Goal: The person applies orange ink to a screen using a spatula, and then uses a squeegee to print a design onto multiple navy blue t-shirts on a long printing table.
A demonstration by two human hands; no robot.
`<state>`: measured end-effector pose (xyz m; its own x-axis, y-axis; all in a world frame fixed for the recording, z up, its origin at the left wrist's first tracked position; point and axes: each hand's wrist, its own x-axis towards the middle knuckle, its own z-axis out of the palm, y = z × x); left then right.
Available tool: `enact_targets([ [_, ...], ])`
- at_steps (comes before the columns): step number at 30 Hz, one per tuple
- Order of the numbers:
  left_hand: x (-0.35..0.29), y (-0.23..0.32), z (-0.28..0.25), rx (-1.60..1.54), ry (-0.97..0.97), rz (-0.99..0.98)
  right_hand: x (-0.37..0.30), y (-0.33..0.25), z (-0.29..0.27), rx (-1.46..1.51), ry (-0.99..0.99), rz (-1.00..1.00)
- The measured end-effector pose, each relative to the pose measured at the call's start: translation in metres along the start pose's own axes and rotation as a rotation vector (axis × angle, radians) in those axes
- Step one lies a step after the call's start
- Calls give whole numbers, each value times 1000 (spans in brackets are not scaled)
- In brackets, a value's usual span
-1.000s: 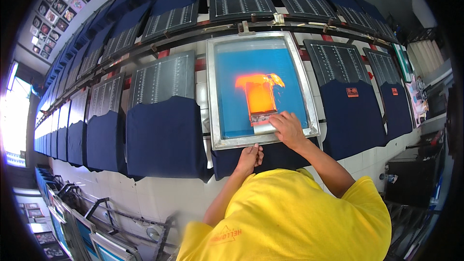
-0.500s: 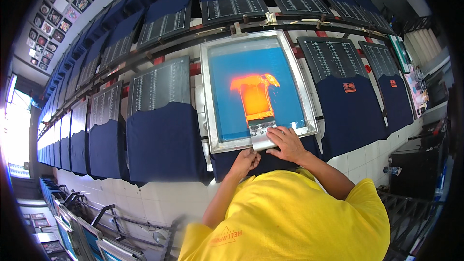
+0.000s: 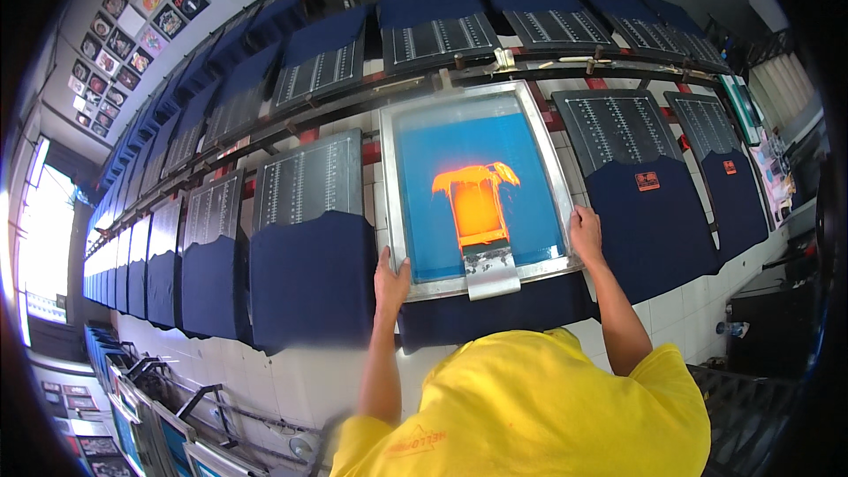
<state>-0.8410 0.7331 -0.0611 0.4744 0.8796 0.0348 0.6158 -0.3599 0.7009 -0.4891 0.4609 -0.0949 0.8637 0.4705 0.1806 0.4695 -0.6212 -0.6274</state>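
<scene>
A metal-rimmed printing screen (image 3: pixel 391 185) with blue mesh (image 3: pixel 532 230) lies in front of me over a dark board. Bright orange ink (image 3: pixel 477 208) is spread across its middle. At the ink's near end a silver squeegee (image 3: pixel 492 276) rests, its handle over the near rim, with neither hand on it. My left hand (image 3: pixel 389 284) grips the rim by the near left corner. Higher up on the opposite side, my right hand (image 3: pixel 584 234) is closed round the right rim. A navy shirt (image 3: pixel 548 302) shows below the near edge; the rest of it is hidden under the screen.
Boards with navy shirts stand in rows, one shirt (image 3: pixel 322 256) to the left and another (image 3: pixel 640 221), bearing a small orange print (image 3: pixel 648 181), to the right. A rail (image 3: pixel 415 84) runs behind the screen. More framed screens (image 3: pixel 163 428) stand low at left.
Both hands have left the squeegee and moved apart to the screen's two sides. The squeegee stays resting on the near rim. The whole view has shifted slightly.
</scene>
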Motion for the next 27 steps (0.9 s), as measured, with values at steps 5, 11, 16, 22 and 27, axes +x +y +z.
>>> enact_targets([
  [5, 11, 12, 1, -50, -86, -111, 4, 12, 16, 174, 100, 18],
  [11, 10, -2, 8, -94, -20, -92, 11, 3, 13, 164, 120, -1],
  [16, 13, -8, 10, -105, -65, -89, 13, 0, 12, 145, 135, -9],
  [22, 11, -15, 14, -219, -30, -124, 15, -2, 11, 200, 48, 101],
  [27, 12, -4, 11, -225, -34, -149, 16, 0, 15, 228, 82, 119],
])
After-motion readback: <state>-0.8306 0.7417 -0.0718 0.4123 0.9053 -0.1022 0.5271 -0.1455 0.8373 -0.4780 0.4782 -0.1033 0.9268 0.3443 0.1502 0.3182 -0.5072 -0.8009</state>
